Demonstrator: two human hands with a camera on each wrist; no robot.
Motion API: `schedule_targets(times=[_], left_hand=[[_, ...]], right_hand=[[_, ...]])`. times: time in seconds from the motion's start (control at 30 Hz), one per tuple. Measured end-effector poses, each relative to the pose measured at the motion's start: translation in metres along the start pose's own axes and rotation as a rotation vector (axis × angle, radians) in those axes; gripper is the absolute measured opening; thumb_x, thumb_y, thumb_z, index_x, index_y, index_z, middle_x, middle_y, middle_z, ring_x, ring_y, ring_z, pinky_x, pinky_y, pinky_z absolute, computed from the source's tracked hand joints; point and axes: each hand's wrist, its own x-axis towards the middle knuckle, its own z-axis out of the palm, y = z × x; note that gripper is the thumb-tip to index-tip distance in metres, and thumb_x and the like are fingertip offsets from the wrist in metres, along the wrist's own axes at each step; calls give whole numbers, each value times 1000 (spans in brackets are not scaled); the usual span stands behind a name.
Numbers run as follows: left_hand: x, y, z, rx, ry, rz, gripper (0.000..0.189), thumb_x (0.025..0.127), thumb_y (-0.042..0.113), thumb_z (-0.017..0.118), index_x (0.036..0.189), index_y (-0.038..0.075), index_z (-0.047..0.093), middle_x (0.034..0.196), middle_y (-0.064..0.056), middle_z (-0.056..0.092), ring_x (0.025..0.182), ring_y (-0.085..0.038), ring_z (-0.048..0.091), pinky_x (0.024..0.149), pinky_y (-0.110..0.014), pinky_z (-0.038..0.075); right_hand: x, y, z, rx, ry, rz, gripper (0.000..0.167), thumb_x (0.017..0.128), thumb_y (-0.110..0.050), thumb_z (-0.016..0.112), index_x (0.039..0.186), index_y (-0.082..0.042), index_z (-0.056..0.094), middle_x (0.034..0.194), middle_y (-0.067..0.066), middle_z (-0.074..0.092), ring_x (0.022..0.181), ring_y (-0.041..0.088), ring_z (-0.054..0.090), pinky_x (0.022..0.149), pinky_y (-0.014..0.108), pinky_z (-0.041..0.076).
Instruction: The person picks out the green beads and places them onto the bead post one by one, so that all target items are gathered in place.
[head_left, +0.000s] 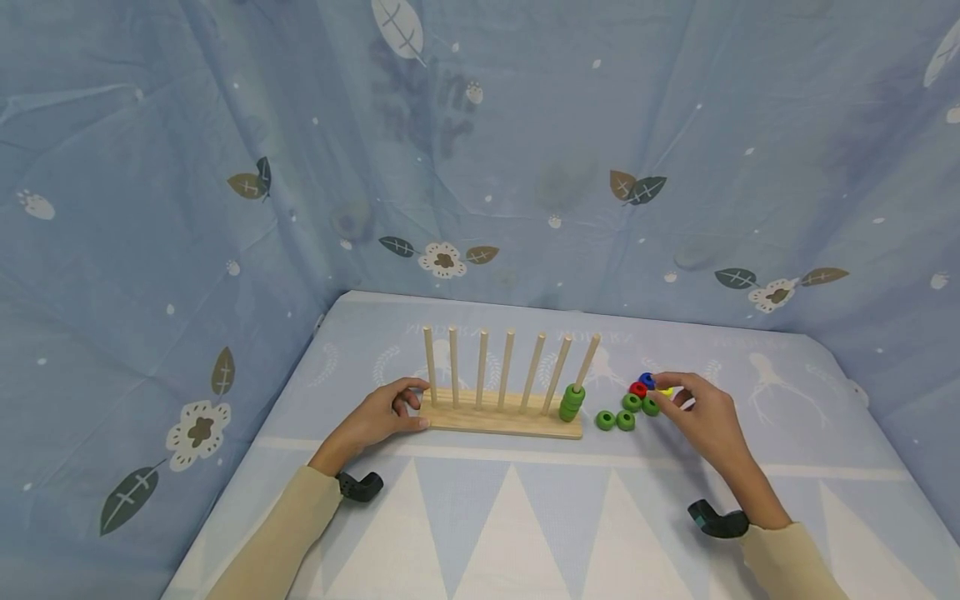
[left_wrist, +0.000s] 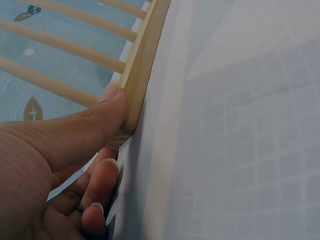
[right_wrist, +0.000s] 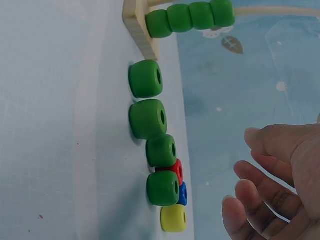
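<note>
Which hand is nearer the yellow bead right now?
Right. The right hand hovers close to the yellow bead, not touching it; the left hand grips the wooden peg rack at its end farthest from the bead.

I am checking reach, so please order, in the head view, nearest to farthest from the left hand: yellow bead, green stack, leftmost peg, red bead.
1. Leftmost peg, beside the left hand.
2. Green stack, right end of the rack.
3. Red bead, right of the rack.
4. Yellow bead, rightmost, by the right hand.
</note>
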Motion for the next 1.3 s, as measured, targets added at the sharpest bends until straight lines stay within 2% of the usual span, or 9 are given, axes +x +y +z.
schedule_targets(times=[0.23, 0.37, 0.6, 1.1, 1.3], left_hand=[[-1, 1, 0, 3, 1, -3, 62, 87, 15, 85, 142, 9, 57, 107, -14, 59, 79, -25, 53, 72, -34, 45], [-2, 6, 3, 11, 10, -7, 61, 88, 9, 83, 143, 6, 55, 109, -19, 59, 80, -27, 53, 72, -34, 44], [-1, 1, 1, 17, -2, -4, 61, 88, 16, 85, 142, 9, 57, 107, -12, 59, 80, -23, 54, 75, -35, 46], [-2, 5, 0, 8, -5, -14, 62, 88, 15, 85, 142, 10, 57, 107, -11, 59, 80, -24, 54, 75, -35, 46], [-2, 3, 1, 13, -8, -19, 62, 88, 16, 85, 143, 10, 56, 107, -11, 59, 80, -24, 54, 75, -36, 46]], right_hand=[[-1, 5, 3, 2, -18, 10, 33, 94, -18, 79, 123, -5, 71, 111, 16, 72, 85, 24, 60, 60, 25, 46], [-2, 8, 6, 3, -44, 23, 35, 95, -22, 78, 125, -4, 70, 113, 16, 71, 86, 24, 60, 61, 25, 47], [-3, 14, 9, 6, -71, 42, 36, 94, -20, 79, 125, -4, 70, 116, 17, 71, 87, 24, 61, 62, 26, 47], [-6, 25, 16, -9, -75, 44, 34, 92, -17, 80, 122, -3, 71, 113, 17, 72, 82, 21, 59, 63, 27, 46], [-6, 29, 20, -13, -93, 72, 34, 93, -18, 79, 122, -1, 71, 114, 18, 71, 80, 20, 56, 62, 28, 44]])
